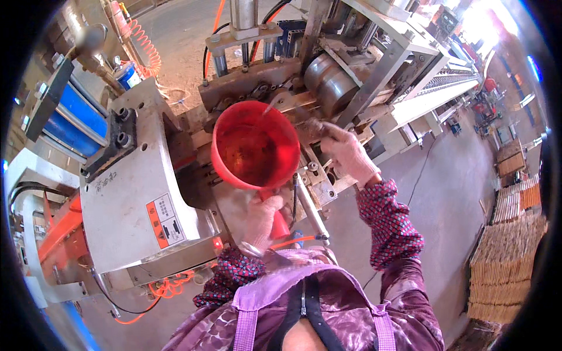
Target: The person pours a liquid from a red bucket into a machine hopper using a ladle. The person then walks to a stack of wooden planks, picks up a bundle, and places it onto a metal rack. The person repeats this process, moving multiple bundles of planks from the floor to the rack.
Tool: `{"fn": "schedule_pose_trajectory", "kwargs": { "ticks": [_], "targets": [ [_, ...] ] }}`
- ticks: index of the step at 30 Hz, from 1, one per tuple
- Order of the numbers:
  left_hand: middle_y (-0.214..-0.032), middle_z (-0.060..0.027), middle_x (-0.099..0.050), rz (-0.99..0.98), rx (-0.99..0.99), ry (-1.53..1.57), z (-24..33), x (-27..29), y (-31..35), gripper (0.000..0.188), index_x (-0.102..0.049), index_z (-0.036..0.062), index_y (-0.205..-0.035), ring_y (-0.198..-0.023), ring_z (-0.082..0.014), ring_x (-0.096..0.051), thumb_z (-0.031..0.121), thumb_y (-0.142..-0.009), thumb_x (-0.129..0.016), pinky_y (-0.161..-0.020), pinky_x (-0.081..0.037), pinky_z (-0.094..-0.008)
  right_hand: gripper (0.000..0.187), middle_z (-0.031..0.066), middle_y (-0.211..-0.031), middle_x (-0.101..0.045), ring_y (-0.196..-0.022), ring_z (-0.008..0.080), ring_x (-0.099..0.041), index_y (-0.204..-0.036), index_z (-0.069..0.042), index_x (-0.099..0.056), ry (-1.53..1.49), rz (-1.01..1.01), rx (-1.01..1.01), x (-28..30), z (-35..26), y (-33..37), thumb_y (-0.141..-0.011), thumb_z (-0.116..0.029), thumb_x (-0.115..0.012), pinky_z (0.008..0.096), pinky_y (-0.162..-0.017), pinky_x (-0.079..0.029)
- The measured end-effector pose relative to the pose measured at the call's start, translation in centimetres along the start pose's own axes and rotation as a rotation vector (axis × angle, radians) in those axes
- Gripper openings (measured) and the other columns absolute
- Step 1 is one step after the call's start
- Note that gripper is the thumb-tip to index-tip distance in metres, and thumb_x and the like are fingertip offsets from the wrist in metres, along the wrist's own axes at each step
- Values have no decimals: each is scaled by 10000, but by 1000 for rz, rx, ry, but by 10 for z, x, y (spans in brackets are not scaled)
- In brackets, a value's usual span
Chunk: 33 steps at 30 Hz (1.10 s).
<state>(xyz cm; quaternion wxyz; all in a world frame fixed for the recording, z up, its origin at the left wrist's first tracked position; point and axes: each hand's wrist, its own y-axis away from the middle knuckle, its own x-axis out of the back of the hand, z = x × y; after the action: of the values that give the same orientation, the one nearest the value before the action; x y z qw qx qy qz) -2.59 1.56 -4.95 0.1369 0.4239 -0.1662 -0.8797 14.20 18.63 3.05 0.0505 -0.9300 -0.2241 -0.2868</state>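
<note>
A large red plastic dipper [223,153] is tilted over the machine in front of me, its deep round bowl facing up toward me. Some dark stuff shows at the bottom of the bowl, too blurred to name. My left hand [261,221], in a pale glove, is wrapped round the dipper's handle below the bowl. Just right of the bowl, my gloved right hand [345,153] reaches over the machine bed [319,190] with its fingers curled. Motion smears its fingertips, and what they hold, if anything, cannot be made out.
A metal roller [331,83] sits beyond my right hand under a steel frame. At left stands a white machine housing [126,199] with a blue cylinder [76,126]. An orange coiled hose [145,50] hangs at the back left. Stacked wooden sheets [508,266] stand at right.
</note>
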Motion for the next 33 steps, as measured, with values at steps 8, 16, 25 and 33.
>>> {"fn": "schedule_pose_trajectory", "kwargs": {
  "ticks": [8, 16, 25, 33],
  "targets": [
    [-635, -34, -605, 28, 49, -177, 6, -3, 5, 81, -613, 66, -860, -563, -159, -616, 128, -838, -659, -505, -506, -297, 175, 11, -661, -499, -456, 90, -426, -855, -56, -563, -1108, 136, -370, -9, 57, -77, -934, -209, -594, 242, -399, -339],
    [-714, -60, -596, 54, 37, -201, 0, 6, 6, 138, -582, 30, -984, -627, -188, -608, 118, -878, -593, -590, -513, -319, 146, 34, -670, -533, -477, 127, -462, -881, -72, -555, -1111, 188, -297, -12, 31, -78, -936, -202, -591, 264, -402, -340],
    [-680, -47, -603, 34, -59, -228, 7, -6, 12, 138, -590, 43, -938, -556, -168, -605, 126, -844, -649, -515, -509, -301, 116, -18, -666, -494, -496, 52, -406, -949, -83, -613, -745, 183, -368, -39, 41, -26, -935, -164, -531, 218, -421, -320],
    [-823, -60, -610, -105, -54, -168, -5, 7, 2, 302, -575, 9, -1137, -630, -165, -615, 54, -843, -633, -548, -531, -309, 456, 110, -837, -676, -798, 243, -705, -1278, -203, -601, 1004, 5, 378, -3, -18, 40, -825, -179, -650, 356, -653, -545]
  ]
}}
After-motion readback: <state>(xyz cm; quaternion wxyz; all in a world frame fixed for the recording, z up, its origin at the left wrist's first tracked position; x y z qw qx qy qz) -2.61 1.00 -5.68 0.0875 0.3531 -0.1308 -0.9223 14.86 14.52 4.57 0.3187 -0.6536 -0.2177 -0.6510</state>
